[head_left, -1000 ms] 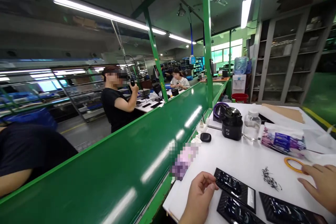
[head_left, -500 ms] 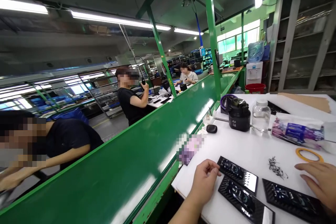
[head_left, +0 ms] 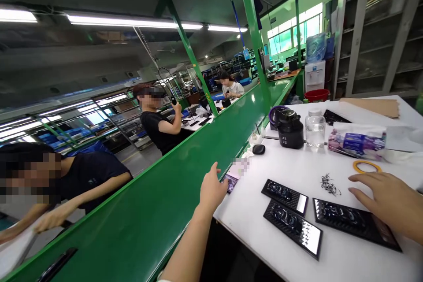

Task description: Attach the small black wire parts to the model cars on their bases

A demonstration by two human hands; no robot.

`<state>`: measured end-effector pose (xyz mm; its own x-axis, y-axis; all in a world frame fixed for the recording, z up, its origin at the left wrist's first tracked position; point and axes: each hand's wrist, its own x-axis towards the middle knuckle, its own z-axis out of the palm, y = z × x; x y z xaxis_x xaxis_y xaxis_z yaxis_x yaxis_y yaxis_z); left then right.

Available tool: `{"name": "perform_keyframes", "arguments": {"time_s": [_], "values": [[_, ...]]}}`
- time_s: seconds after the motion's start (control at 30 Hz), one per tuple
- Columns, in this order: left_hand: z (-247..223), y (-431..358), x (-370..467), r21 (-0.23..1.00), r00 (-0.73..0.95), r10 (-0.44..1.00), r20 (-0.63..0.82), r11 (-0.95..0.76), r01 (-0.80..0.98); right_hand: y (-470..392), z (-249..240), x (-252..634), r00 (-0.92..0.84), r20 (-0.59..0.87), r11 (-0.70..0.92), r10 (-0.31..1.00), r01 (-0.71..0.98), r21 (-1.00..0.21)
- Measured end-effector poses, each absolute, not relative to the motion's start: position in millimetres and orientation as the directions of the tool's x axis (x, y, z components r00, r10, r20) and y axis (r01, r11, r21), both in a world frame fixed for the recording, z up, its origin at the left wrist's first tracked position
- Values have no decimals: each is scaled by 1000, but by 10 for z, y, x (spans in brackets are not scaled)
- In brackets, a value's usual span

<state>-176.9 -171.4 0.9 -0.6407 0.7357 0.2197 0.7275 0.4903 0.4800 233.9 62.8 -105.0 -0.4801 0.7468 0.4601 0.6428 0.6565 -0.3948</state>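
Observation:
My left hand (head_left: 213, 188) is raised at the table's left edge, thumb and fingers apart, holding nothing, close to a phone-like item (head_left: 231, 182). My right hand (head_left: 385, 196) hovers over the right side with its fingers spread and empty, above the right end of a glossy black patterned panel (head_left: 350, 218). Two more such panels lie left of it, an upper one (head_left: 284, 194) and a lower one (head_left: 291, 224). A small pile of thin black bits (head_left: 328, 185) and a yellow tape roll (head_left: 366, 167) are on the white table (head_left: 251, 238).
Behind the panels stand a black jug (head_left: 290, 130), a clear bottle (head_left: 315, 130) and a purple-white packet (head_left: 357, 141). A black mouse-like object (head_left: 258, 149) sits near the left edge. Beyond runs a green conveyor (head_left: 158, 194), with several people on its far side.
My left hand has moved left, away from the panels, and its fingers have opened out. The view has shifted, and a dark elongated object now shows at the lower left.

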Motion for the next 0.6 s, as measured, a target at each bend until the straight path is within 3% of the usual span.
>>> {"name": "perform_keyframes", "arguments": {"time_s": [0.23, 0.47, 0.6], "values": [[-66, -1354, -1755, 322, -603, 793, 86, 551, 770, 575, -1081, 2318, -499, 467, 665, 730, 675, -319], [-75, -989, -1740, 227, -593, 805, -27, 582, 781, 502, -910, 2281, -542, 502, 700, 674, 685, -202], [-86, -879, -1771, 218, -591, 803, -71, 591, 777, 492, -898, 2260, -553, 531, 730, 642, 652, -204]]}}
